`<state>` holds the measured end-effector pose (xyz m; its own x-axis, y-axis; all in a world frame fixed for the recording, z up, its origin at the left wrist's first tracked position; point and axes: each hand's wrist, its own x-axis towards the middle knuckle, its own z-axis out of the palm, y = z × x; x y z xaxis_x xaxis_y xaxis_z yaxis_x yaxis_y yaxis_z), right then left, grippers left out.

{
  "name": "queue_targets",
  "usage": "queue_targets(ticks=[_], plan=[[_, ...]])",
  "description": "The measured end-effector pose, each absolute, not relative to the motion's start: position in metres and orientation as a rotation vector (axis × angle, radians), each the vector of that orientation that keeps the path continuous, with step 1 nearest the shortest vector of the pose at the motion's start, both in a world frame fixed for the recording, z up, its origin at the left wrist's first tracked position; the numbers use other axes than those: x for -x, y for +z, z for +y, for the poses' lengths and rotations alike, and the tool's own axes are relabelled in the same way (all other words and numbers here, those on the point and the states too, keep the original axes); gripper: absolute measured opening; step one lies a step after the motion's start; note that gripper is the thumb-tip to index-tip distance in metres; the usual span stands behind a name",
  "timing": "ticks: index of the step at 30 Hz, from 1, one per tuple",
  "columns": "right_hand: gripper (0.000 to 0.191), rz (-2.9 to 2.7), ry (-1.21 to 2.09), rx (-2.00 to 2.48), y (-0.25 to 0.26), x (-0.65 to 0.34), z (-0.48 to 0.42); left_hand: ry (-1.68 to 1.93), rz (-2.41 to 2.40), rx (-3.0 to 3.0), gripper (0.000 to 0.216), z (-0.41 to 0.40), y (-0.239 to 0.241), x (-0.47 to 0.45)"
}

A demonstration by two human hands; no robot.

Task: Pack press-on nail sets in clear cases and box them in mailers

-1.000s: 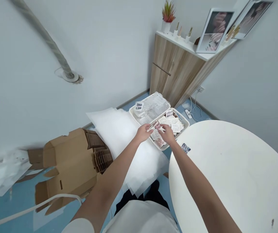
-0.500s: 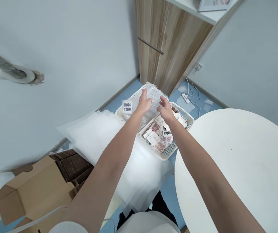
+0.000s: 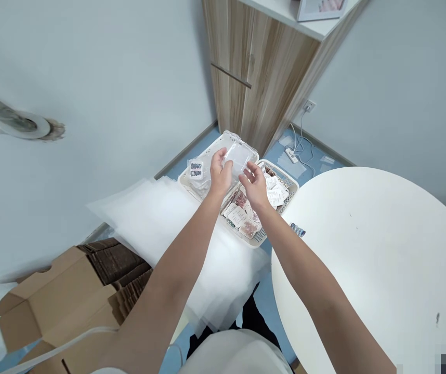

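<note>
My left hand (image 3: pixel 221 172) is closed on the left edge of a flat, clear plastic case (image 3: pixel 239 155), its thumb toward me. At the case's right corner is my right hand (image 3: pixel 256 187), fingers curved and apart; whether they touch it I cannot tell. Beneath the case stands a white basket (image 3: pixel 183 179) with clear plastic in it. A small pack of dark pieces (image 3: pixel 196 170) lies at its left side. Right against it, a second white basket (image 3: pixel 260 240) holds several white cards (image 3: pixel 237 214) and packs of pink and red pieces (image 3: pixel 240 199), partly under my right hand.
A round white table (image 3: pixel 363 249) is on the right, with a small blue pack (image 3: pixel 298 230) at its edge. White foam sheets (image 3: pixel 160 208) lie on the left, near an open cardboard box (image 3: pixel 63 291). Behind stand a wooden cabinet (image 3: pixel 262 67) and a power strip (image 3: pixel 291 154).
The clear case now shows raised between my hands, with my left hand closed on it. My hands have drawn slightly nearer, and the view has shifted a little to the right.
</note>
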<state>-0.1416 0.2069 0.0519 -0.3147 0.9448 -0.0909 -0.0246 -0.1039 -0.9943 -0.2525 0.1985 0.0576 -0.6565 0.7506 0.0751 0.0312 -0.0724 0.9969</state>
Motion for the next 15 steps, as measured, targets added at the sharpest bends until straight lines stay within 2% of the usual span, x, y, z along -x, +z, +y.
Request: queue_targets(ticks=[9, 12, 15], plan=[[0.030, -0.999, 1.621, 1.183, 0.093, 0.050, 0.104, 1.725, 1.689, -0.572, 0.027, 0.081, 0.097, 0.165], [0.030, -0.974, 1.649, 1.203, 0.102, 0.001, 0.060, 1.655, 1.608, -0.531, 0.029, 0.033, 0.105, 0.124], [0.039, -1.012, 1.683, 1.215, 0.109, -0.050, 0.021, 1.551, 1.539, -0.580, 0.032, -0.011, 0.113, 0.083]])
